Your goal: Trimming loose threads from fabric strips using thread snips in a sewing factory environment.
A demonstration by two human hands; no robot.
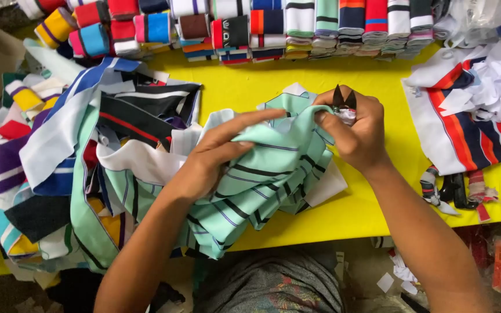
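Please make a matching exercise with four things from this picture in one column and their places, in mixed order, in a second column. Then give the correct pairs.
Things:
1. mint striped cloth
2. small black snips
3. folded striped pieces
4. loose heap of cloth

Places:
A. in a row along the table's far edge
B. in the right hand
C. under the left hand
D. on the table's left side

Pairs: 1-C, 2-B, 3-A, 4-D

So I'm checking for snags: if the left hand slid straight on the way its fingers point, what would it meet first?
The left hand points up-right across the mint striped cloth; it would probably meet the right hand holding the snips, though depth is unclear.
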